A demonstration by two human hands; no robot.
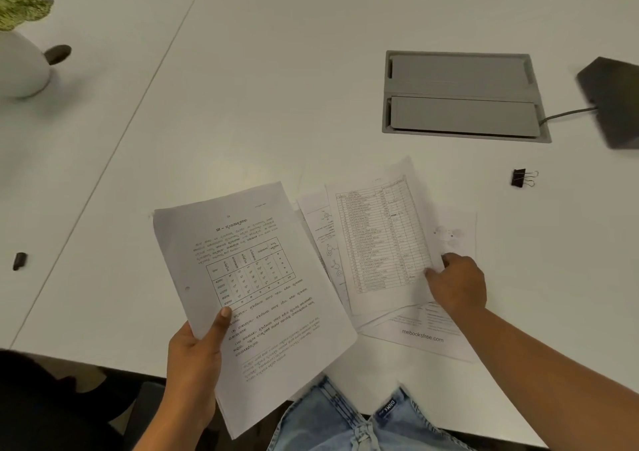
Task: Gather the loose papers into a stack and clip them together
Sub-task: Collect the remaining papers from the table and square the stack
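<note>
My left hand (195, 360) grips a small stack of printed papers (252, 298) by its lower left edge, thumb on top, lifted and tilted over the table's near edge. To its right, several loose sheets (377, 243) lie fanned and overlapping on the white table; the top one carries a printed table of rows. My right hand (456, 286) pinches the right edge of that top sheet between thumb and fingers. A black binder clip (522, 178) with silver handles lies alone on the table, well beyond and right of the loose sheets.
A grey cable hatch (463, 94) is set into the table behind the papers, with a dark device (613, 101) and its cable at the right edge. A white plant pot (20, 63) stands far left. A small dark object (19, 261) lies at the left.
</note>
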